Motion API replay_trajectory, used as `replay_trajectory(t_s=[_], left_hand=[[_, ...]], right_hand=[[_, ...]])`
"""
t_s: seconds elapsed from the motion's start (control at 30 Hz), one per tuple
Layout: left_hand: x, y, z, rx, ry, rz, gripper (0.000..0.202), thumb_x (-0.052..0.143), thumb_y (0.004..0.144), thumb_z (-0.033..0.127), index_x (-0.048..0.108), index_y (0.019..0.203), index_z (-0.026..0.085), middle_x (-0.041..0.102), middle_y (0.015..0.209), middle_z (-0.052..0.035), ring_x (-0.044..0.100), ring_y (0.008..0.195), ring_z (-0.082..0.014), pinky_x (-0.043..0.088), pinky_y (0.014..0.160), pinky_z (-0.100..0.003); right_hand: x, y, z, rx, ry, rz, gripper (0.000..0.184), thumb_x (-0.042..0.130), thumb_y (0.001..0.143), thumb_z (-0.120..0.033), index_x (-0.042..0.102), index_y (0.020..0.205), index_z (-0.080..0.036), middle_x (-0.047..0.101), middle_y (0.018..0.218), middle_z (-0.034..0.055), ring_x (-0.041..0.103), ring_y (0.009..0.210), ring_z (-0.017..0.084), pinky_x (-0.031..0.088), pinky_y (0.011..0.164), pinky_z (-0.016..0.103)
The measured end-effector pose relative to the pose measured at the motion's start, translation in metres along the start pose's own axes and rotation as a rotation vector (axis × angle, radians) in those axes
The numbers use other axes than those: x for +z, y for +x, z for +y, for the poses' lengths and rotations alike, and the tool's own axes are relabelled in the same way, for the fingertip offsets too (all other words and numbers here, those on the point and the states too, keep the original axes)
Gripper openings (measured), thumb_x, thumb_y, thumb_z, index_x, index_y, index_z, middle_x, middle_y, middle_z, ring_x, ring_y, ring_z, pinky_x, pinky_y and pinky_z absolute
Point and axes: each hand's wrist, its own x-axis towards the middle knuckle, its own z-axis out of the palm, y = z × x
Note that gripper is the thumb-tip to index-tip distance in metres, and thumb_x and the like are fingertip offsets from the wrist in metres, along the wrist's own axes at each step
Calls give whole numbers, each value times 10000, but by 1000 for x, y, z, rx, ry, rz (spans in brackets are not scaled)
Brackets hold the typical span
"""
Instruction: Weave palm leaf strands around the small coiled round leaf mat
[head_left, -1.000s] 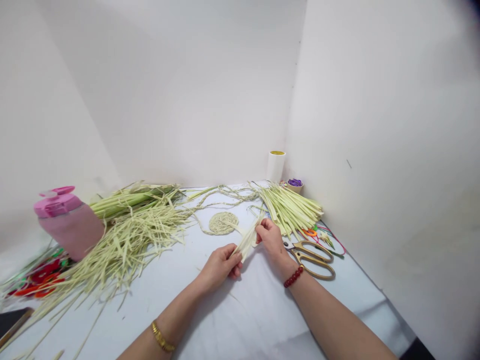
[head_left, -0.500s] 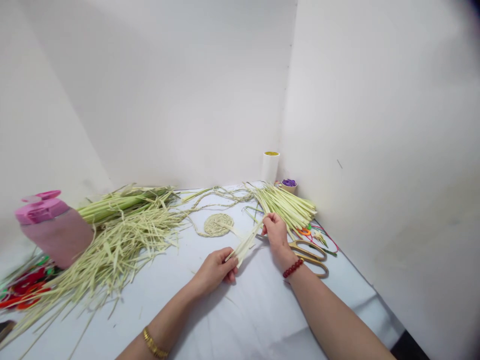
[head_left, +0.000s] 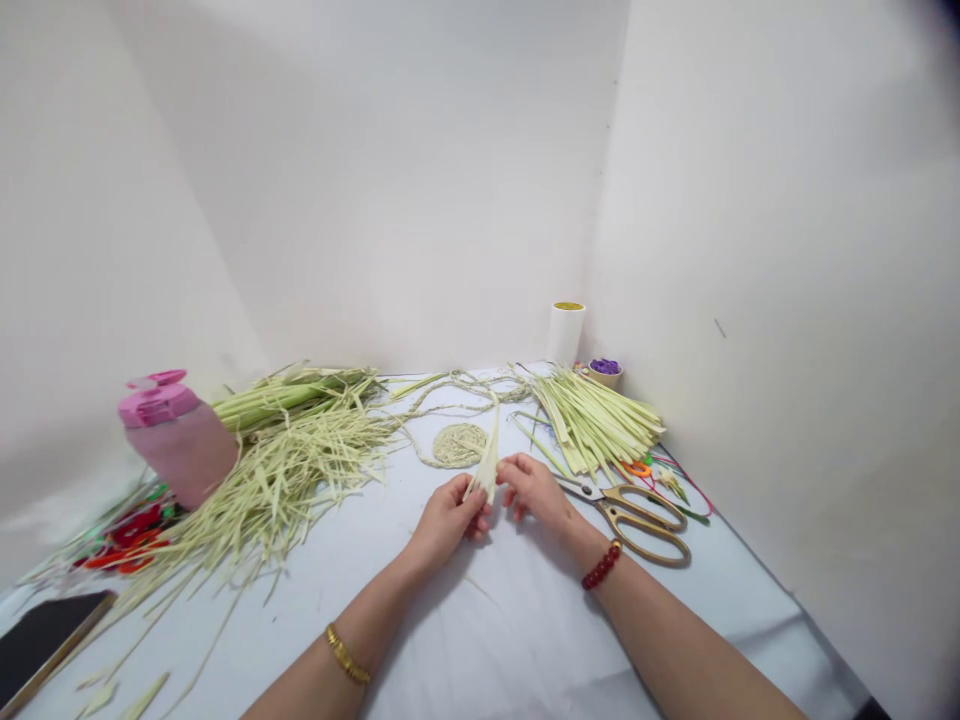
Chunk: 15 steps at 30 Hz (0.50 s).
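My left hand (head_left: 444, 522) pinches the lower end of a pale, flat leaf strip (head_left: 489, 458) between thumb and fingers. The strip stands up from that hand and narrows towards its top. At its right edge, the curled fingertips of my right hand (head_left: 538, 496) close on it, partly out of sight. Just behind the strip lies a coiled braided disc (head_left: 459, 445), from which a long braided cord (head_left: 427, 408) trails over the table. Brass-handled scissors (head_left: 637, 520) rest beside my right wrist.
A bundle of green-yellow stalks (head_left: 600, 420) lies at right, near a white roll (head_left: 567, 333) and a small cup of purple bits (head_left: 604, 372). At left are a loose straw heap (head_left: 300, 470), a pink bottle (head_left: 180, 440), red items (head_left: 131, 540) and a dark flat object (head_left: 49, 635).
My right hand has come down and closer to my left hand. The leaf strip, slanted and stretched between the hands before, now points upward. The view has shifted left.
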Motion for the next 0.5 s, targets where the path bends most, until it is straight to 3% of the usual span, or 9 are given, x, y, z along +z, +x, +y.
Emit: replay_trajectory(t_s=[0.1,0.5], left_hand=[[0,0,1,24,-15,10,316,621,741,455,504,769,164,586,683,4,539,493,-80,426,476,-209],[0,-2,4,4,139,41,241,556,766,400,489,726,172,538,554,27,502,463,-97,372,470,-211]], right_hand=[[12,-9,2,-20,-63,-96,144,570,719,-301,517,690,-170,564,597,-14,471,435,82,357,379,195],[13,-14,-1,-15,-87,-133,58,479,720,-201,470,666,-181,500,478,-53,427,392,71,329,396,182]])
